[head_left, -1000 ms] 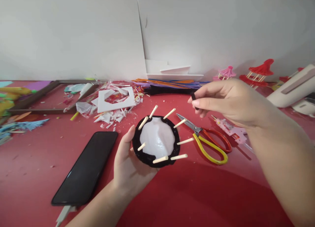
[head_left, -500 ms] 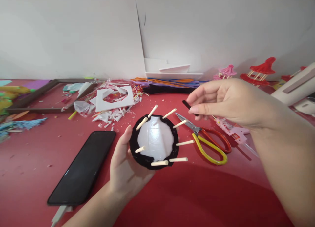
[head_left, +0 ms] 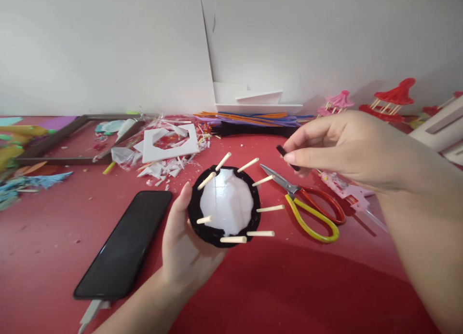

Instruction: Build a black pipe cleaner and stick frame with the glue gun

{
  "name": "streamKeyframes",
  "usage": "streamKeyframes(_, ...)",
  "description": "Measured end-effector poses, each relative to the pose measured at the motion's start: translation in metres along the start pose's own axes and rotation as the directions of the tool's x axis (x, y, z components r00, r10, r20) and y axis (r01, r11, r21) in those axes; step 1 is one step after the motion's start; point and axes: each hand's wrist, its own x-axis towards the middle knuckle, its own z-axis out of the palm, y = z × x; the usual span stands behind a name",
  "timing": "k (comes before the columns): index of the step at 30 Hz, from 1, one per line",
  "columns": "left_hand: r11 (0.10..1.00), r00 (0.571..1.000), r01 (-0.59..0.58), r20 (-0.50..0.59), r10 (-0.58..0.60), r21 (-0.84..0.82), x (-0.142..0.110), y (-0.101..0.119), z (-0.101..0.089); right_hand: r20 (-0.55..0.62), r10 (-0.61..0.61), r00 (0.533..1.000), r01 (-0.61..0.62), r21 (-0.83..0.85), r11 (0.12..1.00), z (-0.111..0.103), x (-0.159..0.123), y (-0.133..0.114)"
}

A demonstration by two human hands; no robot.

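My left hand (head_left: 188, 242) holds a round base (head_left: 194, 218) from below and the left side, its thumb on the rim. The base has a fuzzy black rim around a shiny white centre, and several short pale wooden sticks (head_left: 270, 209) stand up from the rim. To the upper right, my right hand (head_left: 325, 150) pinches a short black fuzzy strip (head_left: 283, 152) between thumb and forefinger, apart from the base. Below that hand, scissors (head_left: 314, 217) with one yellow and one red handle lie on the red table (head_left: 289, 290).
A black phone (head_left: 125, 244) with a white cable lies at left. Behind are a cut white foam board (head_left: 150, 151), scraps, a brown frame (head_left: 72, 161) and a bundle of coloured pipe cleaners (head_left: 253, 119). A pink glue gun (head_left: 349, 194) and small red pavilion (head_left: 396, 95) are at right.
My right hand has shifted slightly right with the black strip still pinched. The left hand and base have barely moved, and the whole view has shifted a little.
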Motion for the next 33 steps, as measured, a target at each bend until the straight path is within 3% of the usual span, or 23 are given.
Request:
streamKeyframes(6, 0.998, 0.991, -0.027, -0.133, 0.033, 0.050, 0.0009, -0.0014, 0.0035, 0.160, 0.028, 0.987, -0.037, 0.056, 0.998, -0.0023, 0.0025, -0.0002)
streamKeyframes(13, 0.998, 0.999, -0.035, -0.026, 0.036, 0.046, 0.0023, -0.0035, 0.0050, 0.160, 0.003, 0.987, 0.005, -0.044, 0.999, -0.0013, 0.0016, -0.0001)
streamKeyframes(18, 0.999, 0.999, -0.034, -0.026, 0.035, 0.027, 0.0021, -0.0039, 0.0069, 0.134, -0.003, 0.991, 0.018, -0.108, 0.994, 0.0011, 0.0036, 0.0022)
streamKeyframes(33, 0.997, 0.994, -0.065, -0.089, 0.069, 0.052, 0.0032, -0.0066, 0.0071, 0.151, 0.024, 0.988, -0.010, -0.088, 0.996, 0.0068, 0.0022, -0.0006)
